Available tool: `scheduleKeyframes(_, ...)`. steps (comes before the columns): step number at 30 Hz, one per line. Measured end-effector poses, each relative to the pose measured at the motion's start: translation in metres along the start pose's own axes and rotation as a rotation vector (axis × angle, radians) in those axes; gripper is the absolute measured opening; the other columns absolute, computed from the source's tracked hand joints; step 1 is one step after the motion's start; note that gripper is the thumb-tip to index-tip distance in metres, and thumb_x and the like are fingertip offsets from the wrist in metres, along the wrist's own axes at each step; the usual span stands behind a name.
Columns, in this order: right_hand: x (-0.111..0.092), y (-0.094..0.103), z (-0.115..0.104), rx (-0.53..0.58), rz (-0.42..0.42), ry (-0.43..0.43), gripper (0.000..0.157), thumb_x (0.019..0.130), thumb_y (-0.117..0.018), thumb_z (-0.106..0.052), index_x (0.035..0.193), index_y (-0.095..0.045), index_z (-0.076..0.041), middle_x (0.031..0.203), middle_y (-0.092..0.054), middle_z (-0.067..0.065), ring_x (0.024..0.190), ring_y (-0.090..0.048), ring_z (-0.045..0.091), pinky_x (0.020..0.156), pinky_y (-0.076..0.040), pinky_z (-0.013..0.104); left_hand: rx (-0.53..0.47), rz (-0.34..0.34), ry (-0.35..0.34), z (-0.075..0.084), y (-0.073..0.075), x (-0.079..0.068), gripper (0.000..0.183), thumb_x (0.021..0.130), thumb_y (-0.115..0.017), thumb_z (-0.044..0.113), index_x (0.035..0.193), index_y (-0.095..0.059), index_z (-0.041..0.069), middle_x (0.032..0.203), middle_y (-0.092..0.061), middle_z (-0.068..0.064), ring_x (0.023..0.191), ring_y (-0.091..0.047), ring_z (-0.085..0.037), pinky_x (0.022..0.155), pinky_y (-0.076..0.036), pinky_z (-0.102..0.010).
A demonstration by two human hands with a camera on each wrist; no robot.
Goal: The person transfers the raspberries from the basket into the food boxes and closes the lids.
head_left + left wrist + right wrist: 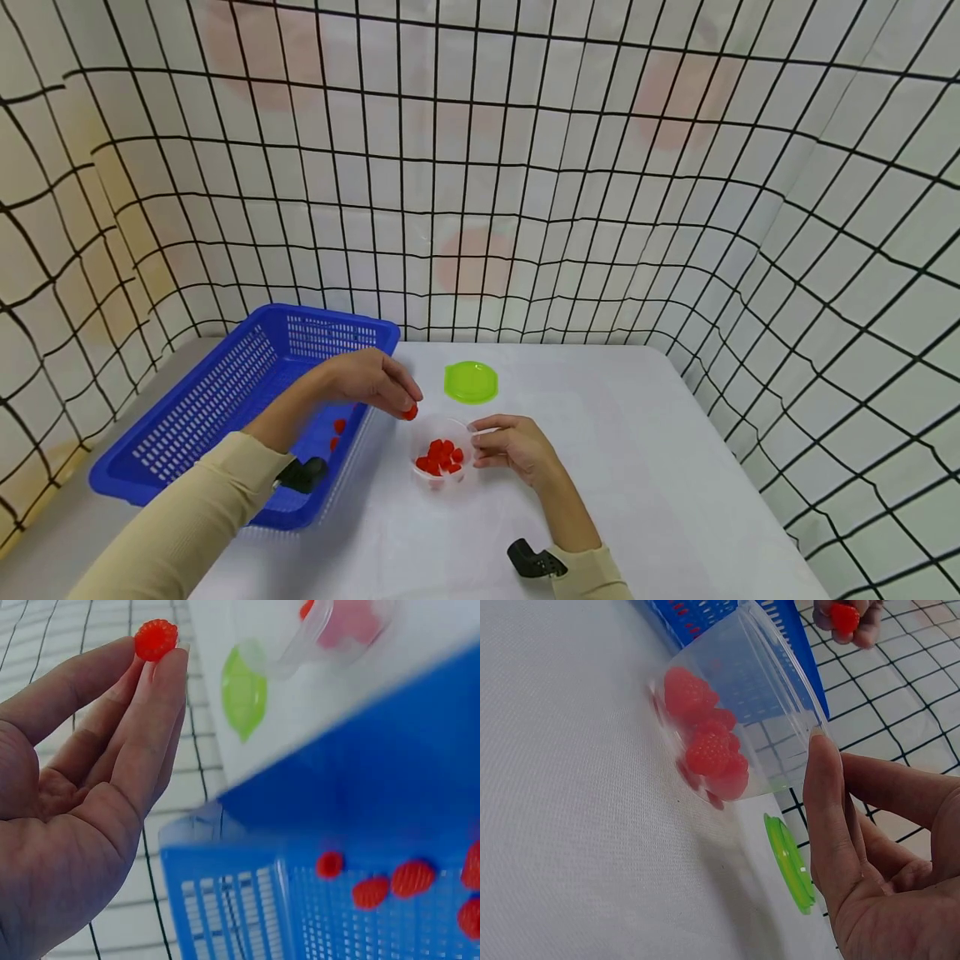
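My left hand (372, 382) pinches a red raspberry (156, 640) between thumb and fingertips, above and left of a clear plastic tub (467, 433). Several raspberries (709, 750) lie at the bottom of this round tub, which stands on the white table. At the tub's right side, my right hand (517, 448) holds its rim with thumb and fingers. A blue plastic basket (187, 392) on the left has more raspberries (412, 878) inside, partly hidden in the head view by my left arm.
Behind the tub lies a bright green lid (471, 382) on the white table (637, 467). Black wire mesh (480, 167) in front of pale sheeting surrounds the table's back and sides. The basket's near right rim runs close beside the tub.
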State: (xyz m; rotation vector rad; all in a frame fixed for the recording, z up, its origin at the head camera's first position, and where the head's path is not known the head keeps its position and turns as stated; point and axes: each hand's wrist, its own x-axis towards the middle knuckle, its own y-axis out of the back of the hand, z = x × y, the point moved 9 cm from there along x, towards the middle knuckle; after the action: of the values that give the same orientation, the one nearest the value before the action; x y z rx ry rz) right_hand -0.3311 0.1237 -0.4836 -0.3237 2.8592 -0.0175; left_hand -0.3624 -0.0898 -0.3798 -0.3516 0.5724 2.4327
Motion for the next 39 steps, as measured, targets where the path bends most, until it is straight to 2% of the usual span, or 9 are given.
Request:
scheduleKeyframes(5, 0.0, 0.001, 0.001, -0.001, 0.007, -0.009, 0.03, 0.093, -0.07, -0.009, 0.119, -0.069, 0.005, 0.084, -0.072, 0.01, 0.067, -0.069, 0.017, 0.075, -0.064, 0.035, 0.015, -0.005, 0.019, 0.0, -0.021, 0.01, 0.017, 0.089, -0.073, 0.001, 0.106, -0.075, -0.001, 0.103, -0.075, -0.014, 0.093, -0.075, -0.026, 0.09, -0.062, -0.04)
scheduleKeyframes(12, 0.0, 0.001, 0.0, 0.004, 0.003, -0.008, 0.03, 0.092, -0.071, -0.009, 0.119, -0.069, 0.005, 0.084, -0.072, 0.009, 0.067, -0.07, 0.018, 0.075, -0.064, 0.035, 0.018, -0.02, 0.051, -0.005, -0.042, 0.022, 0.021, 0.088, -0.072, -0.003, 0.108, -0.074, -0.006, 0.099, -0.076, -0.014, 0.092, -0.076, -0.028, 0.09, -0.061, -0.042)
scheduleKeyframes(18, 0.0, 0.001, 0.0, 0.009, 0.0, -0.001, 0.03, 0.093, -0.07, -0.009, 0.119, -0.069, 0.006, 0.083, -0.072, 0.008, 0.067, -0.069, 0.017, 0.075, -0.064, 0.036, 0.079, -0.032, 0.09, -0.014, -0.058, 0.03, 0.017, 0.087, -0.073, -0.002, 0.104, -0.077, -0.001, 0.1, -0.076, -0.012, 0.091, -0.076, -0.026, 0.088, -0.062, -0.04)
scheduleKeyframes(24, 0.001, 0.001, 0.0, 0.015, -0.002, -0.001, 0.03, 0.092, -0.07, -0.008, 0.118, -0.069, 0.006, 0.081, -0.071, 0.007, 0.066, -0.069, 0.017, 0.074, -0.064, 0.036, 0.084, -0.026, 0.114, -0.021, -0.063, 0.032, 0.016, 0.088, -0.073, -0.001, 0.103, -0.077, -0.001, 0.099, -0.077, -0.012, 0.088, -0.076, -0.025, 0.084, -0.063, -0.039)
scheduleKeyframes(39, 0.001, 0.0, -0.001, 0.017, -0.006, 0.001, 0.029, 0.093, -0.069, -0.007, 0.119, -0.069, 0.007, 0.082, -0.071, 0.007, 0.066, -0.069, 0.017, 0.074, -0.064, 0.036, 0.054, -0.047, 0.129, -0.026, -0.063, 0.033, 0.016, 0.091, -0.074, 0.007, 0.104, -0.077, 0.0, 0.095, -0.077, -0.013, 0.084, -0.076, -0.023, 0.082, -0.063, -0.036)
